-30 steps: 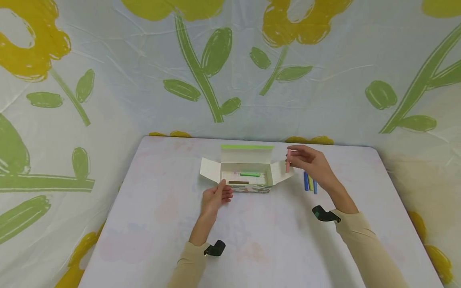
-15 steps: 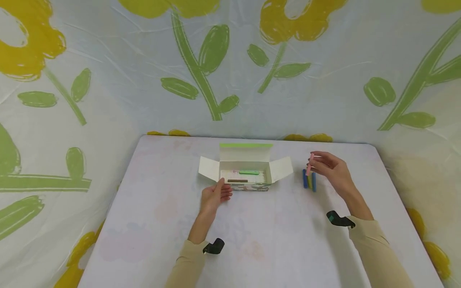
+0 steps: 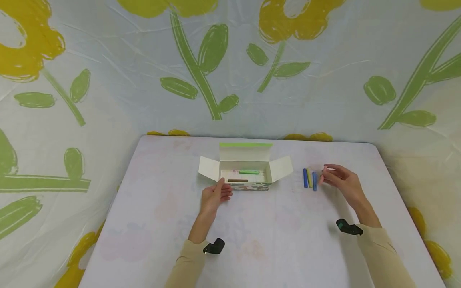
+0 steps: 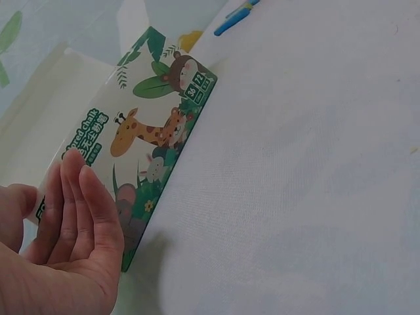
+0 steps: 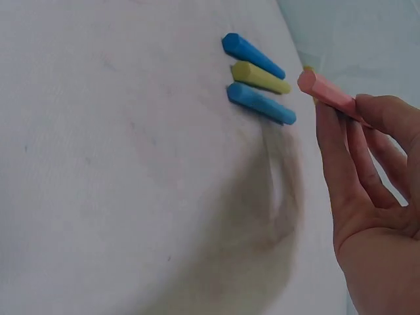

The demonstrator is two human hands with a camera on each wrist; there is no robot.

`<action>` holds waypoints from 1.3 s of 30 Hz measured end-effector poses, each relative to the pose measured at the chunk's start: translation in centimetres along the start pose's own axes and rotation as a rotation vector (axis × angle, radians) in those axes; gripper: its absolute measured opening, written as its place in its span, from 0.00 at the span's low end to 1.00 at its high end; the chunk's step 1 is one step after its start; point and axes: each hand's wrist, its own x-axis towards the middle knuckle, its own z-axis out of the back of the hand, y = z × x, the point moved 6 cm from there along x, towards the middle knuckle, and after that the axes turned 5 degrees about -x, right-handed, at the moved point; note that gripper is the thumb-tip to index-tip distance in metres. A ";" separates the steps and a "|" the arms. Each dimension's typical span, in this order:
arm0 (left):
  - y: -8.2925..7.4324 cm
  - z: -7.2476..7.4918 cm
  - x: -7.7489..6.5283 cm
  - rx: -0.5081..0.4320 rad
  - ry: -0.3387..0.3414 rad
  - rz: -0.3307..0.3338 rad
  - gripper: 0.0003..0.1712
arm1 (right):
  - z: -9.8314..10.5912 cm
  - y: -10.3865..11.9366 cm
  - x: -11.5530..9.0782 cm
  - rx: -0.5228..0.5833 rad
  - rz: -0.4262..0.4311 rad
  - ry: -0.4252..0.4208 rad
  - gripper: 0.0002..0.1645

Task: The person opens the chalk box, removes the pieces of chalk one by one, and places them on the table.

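Along the near side of the table (image 3: 273, 240), two beige sleeves (image 3: 189, 260) reach into my view, each with a black wrist mount (image 3: 214, 247) by the cuff. Beyond them, the left hand (image 3: 216, 194) is at the front left corner of a cardboard box (image 4: 161, 128), thumb up at the rim and fingers before the panel printed with animals; from my feed I cannot tell whether it grips the wall or only rests there. On the other side I read the right hand (image 3: 345, 183) easily: thumb and fingers pinch a pink chalk (image 5: 331, 95), tilted, well right of the box. Just left of it, a light blue chalk (image 5: 262, 104), a yellow chalk (image 5: 260, 77) and a dark blue chalk (image 5: 253, 56) lie side by side on the table. Inside the box I see a brown stick (image 3: 237, 181) along the front wall and a green chalk (image 3: 249, 172) farther back. Behind, the box's lid (image 3: 246, 153) stands raised, and a cloth (image 3: 137, 92) with large flowers hangs past the table.
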 end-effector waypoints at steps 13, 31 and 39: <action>0.0 0.0 0.1 -0.001 0.024 0.023 0.25 | -0.8 -1.1 0.1 -0.306 0.045 -0.018 0.32; -0.4 -0.1 -0.4 -0.006 0.011 0.009 0.25 | -1.7 2.3 0.8 -0.372 0.064 -0.083 0.28; 0.1 0.0 -0.1 -0.004 0.002 -0.002 0.28 | -2.4 6.4 0.6 -0.312 0.201 -0.094 0.23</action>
